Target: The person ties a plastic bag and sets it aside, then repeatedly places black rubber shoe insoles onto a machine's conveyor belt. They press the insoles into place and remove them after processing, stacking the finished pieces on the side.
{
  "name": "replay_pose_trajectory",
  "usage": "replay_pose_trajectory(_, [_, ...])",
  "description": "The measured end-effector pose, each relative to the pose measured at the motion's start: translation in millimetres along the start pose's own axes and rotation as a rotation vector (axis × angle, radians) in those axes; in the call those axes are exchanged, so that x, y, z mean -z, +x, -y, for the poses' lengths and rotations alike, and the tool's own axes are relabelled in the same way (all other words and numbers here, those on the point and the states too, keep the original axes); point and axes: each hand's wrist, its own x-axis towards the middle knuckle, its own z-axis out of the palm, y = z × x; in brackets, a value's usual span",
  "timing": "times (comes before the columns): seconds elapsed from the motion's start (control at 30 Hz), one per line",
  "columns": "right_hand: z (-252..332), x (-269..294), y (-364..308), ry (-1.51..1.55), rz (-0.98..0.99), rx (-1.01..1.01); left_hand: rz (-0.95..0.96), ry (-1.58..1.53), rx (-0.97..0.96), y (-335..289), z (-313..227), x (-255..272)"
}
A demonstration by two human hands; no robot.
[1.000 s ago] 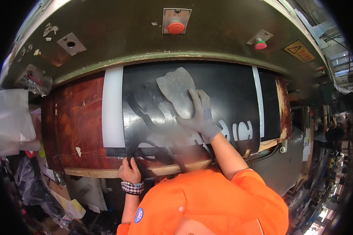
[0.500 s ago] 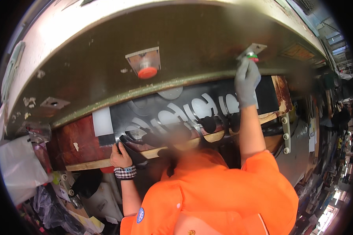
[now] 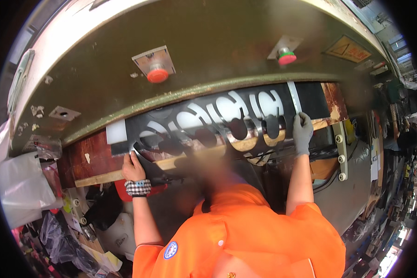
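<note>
Right hand (image 3: 303,134) dropped from the button (image 3: 287,57) and, like left hand (image 3: 133,168), pinched the sheet (image 3: 136,124) by the table's (image 3: 98,164) near edge.

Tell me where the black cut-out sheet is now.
In the head view, the black cut-out sheet lies in the middle, below the green panel, between the left hand at its left edge and the right hand near its right.
</note>
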Motion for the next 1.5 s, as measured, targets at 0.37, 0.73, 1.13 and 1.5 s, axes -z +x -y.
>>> replay_pose_trajectory(0.37, [39.2,31.9,-66.5,-0.064,-0.188,0.128,0.147,-0.314,0.059,-87.3,20.7,53.2])
replay_pose_trajectory(0.73, [167.0,-67.5,-211.9,0.206,0.539,0.685,0.218,-0.038,0.206,-180.9,13.4,101.1])
replay_pose_trajectory(1.13, [122.1,-13.9,-176.0,-0.05,0.386,0.632,0.254,-0.123,0.157,-204.0,27.2,107.7])
replay_pose_trajectory(1.5, [170.7,-55.1,-50.1,0.191,0.048,0.752,0.181,-0.041,0.156,-106.9,12.1,58.6])
